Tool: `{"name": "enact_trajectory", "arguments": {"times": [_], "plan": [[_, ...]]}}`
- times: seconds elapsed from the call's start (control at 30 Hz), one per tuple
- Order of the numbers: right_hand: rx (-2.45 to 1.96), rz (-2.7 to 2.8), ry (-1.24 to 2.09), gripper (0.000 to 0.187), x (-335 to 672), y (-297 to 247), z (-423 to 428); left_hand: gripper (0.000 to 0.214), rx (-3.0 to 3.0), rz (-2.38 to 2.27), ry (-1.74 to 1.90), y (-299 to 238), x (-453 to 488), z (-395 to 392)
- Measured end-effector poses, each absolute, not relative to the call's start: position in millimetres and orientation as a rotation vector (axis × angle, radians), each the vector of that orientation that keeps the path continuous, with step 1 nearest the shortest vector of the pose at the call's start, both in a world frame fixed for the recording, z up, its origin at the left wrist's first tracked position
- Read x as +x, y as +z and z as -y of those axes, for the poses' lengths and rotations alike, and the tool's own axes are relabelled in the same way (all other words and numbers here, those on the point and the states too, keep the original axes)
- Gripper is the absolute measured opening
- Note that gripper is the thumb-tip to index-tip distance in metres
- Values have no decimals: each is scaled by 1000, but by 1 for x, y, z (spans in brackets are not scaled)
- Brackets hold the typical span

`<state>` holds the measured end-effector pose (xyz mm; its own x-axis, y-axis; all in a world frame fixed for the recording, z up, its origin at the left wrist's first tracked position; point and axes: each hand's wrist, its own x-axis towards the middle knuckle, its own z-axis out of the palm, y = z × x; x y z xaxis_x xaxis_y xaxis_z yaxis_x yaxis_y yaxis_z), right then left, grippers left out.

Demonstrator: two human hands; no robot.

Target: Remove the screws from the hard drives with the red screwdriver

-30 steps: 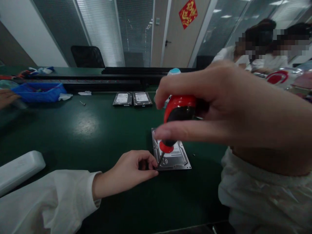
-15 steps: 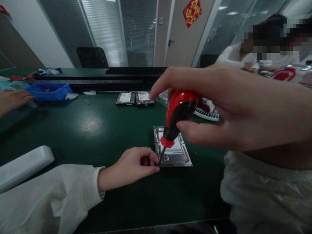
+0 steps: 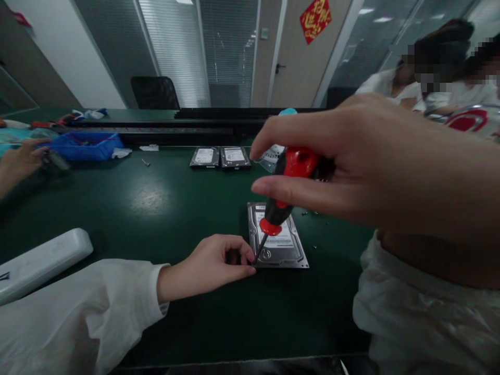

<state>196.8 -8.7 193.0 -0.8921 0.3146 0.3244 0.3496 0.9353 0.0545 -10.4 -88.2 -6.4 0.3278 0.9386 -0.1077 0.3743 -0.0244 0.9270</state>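
Red-and-black screwdriver (image 3: 288, 182) clamped in right hand (image 3: 375, 161), thumb and forefinger closed round the handle, raised close to the camera. Shaft slanting down and left, tip at the near left corner of a hard drive (image 3: 278, 237). Drive lying flat on green table (image 3: 156, 208), label up, just ahead of the body. Left hand (image 3: 211, 265) resting on the table just beside that corner, fingers curled together, thumb and forefinger pinched by the screwdriver tip; whether anything sits between them, cannot tell. White sleeve (image 3: 78, 312) on the left forearm, white cloth bunched under the right arm too.

Small screws (image 3: 314, 212) scattered on the table right of the drive. Two more drives (image 3: 221, 157) side by side farther back, well apart from the one in hand. Long white case (image 3: 42, 263) at the near left edge. Blue bin (image 3: 86, 146) at far left, another person's hand (image 3: 19, 161) near it. Black rail (image 3: 195, 125) along the back of the table, black chair (image 3: 155, 92) behind it. Red paper ornament (image 3: 315, 20) on a door. Two people in white seated at far right.
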Motion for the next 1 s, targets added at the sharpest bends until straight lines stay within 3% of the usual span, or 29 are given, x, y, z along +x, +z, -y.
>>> {"name": "enact_trajectory", "arguments": {"times": [0.07, 0.13, 0.37, 0.57, 0.67, 0.83, 1.0], "plan": [[-445, 2801, -85, 32, 196, 193, 10, 18, 1601, -1226, 709, -6, -10, 88], [-424, 2830, -7, 37, 195, 193, 11, 18, 1614, -1231, 712, -6, -10, 88], [-588, 2820, -151, 32, 196, 194, 7, 18, 1649, -1263, 692, -4, -10, 89], [-549, 2811, -156, 44, 198, 197, 5, 19, 1671, -1275, 682, -4, -11, 89], [-516, 2831, -136, 26, 198, 198, 6, 20, 1687, -1268, 700, -4, -12, 90], [-427, 2832, -60, 41, 197, 198, 9, 19, 1693, -1255, 722, -4, -11, 91], [-352, 2847, -65, 29, 198, 197, 10, 18, 1712, -1266, 714, -2, -11, 91]]}}
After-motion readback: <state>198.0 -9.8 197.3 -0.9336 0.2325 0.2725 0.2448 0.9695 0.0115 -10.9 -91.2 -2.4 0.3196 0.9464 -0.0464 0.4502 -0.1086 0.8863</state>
